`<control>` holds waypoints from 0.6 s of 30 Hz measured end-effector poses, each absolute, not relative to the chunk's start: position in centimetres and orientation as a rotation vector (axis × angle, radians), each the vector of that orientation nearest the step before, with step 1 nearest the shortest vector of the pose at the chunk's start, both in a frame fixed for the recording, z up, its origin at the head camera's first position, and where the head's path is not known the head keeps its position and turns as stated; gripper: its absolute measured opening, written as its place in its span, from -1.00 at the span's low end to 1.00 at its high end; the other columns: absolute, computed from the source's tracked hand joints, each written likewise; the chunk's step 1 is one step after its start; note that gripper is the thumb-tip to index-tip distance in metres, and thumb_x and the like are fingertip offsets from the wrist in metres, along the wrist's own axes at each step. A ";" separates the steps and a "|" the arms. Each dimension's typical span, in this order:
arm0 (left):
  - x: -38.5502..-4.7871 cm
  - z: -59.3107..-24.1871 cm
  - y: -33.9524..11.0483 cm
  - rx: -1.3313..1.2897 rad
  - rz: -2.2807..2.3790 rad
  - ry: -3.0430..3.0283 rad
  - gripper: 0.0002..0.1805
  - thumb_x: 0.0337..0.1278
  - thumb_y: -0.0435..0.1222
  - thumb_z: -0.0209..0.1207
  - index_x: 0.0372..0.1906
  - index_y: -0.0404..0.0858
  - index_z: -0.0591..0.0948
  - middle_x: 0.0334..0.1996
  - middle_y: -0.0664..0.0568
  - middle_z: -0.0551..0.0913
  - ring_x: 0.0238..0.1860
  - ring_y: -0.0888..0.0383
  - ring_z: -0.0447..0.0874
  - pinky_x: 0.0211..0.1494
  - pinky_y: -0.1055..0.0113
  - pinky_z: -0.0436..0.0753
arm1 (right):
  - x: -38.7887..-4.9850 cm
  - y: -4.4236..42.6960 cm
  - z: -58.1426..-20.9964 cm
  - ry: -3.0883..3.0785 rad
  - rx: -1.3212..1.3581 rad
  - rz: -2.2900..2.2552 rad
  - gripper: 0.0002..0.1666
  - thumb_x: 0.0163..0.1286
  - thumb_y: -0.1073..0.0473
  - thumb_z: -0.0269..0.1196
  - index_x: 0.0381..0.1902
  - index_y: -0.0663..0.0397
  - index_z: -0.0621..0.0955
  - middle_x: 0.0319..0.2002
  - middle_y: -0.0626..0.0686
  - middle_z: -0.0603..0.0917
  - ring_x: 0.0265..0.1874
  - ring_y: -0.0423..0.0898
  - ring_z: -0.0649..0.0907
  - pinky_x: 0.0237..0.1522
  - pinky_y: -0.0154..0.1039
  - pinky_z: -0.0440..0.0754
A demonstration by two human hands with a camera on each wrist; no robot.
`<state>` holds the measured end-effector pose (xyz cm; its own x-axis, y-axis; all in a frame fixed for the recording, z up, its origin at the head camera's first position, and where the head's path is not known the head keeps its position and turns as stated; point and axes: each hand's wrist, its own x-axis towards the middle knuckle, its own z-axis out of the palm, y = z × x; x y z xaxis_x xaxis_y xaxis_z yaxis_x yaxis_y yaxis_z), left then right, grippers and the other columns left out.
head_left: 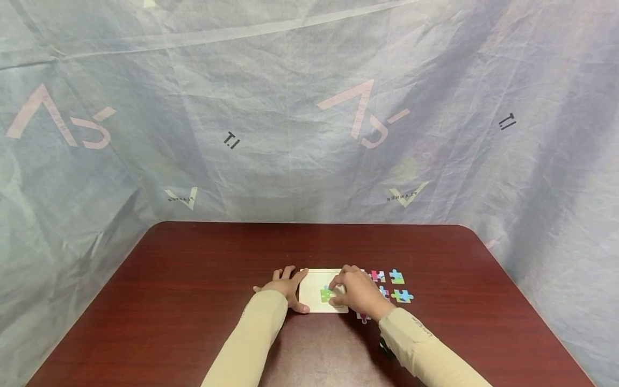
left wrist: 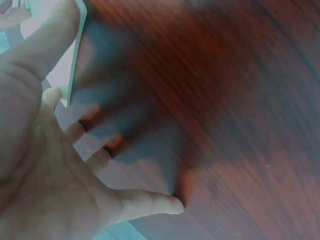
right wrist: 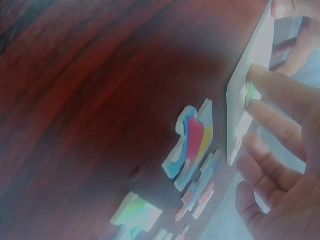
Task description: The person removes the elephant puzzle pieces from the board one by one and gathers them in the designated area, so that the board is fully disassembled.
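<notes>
A pale rectangular puzzle board [head_left: 309, 277] lies on the table between the hands. My left hand [head_left: 282, 290] is spread at its left edge, thumb and index finger resting on the board's corners, other fingers on the tabletop. Over the board's right part, my right hand [head_left: 360, 290] pinches a puzzle piece between thumb and index finger. That piece is mostly hidden by the fingers. A green and blue puzzle piece [head_left: 325, 295] shows on the board just left of the fingertips. In the right wrist view, a sliver of green [right wrist: 251, 94] appears between thumb and finger.
Right of the board lie several loose puzzle pieces, including a blue-green one [head_left: 396, 277] and another [head_left: 402, 296]. A rainbow-coloured piece [right wrist: 195, 140] is near the board's edge. The dark red wooden table [head_left: 193, 279] meets a grey cloth backdrop [head_left: 290, 107].
</notes>
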<state>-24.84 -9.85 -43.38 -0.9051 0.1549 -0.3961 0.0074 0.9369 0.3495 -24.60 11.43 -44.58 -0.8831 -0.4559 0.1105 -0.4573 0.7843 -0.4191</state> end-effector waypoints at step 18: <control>-24.3 -42.6 -9.8 0.124 0.488 2.667 0.10 0.02 -0.01 0.52 0.62 0.10 0.13 0.61 -0.02 0.00 0.61 -0.17 -0.13 0.25 -0.66 0.01 | -24.3 13.2 -44.0 -2.899 0.849 0.707 -0.76 0.21 0.16 0.53 -0.16 0.05 0.79 -0.19 0.01 0.63 -0.16 0.00 0.58 -0.11 0.01 0.55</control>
<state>-24.33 -9.76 -42.64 -0.9061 0.1605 -0.3915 0.0115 0.9343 0.3564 -24.26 13.23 -43.95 -0.8494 -0.5025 0.1614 -0.5203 0.7463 -0.4151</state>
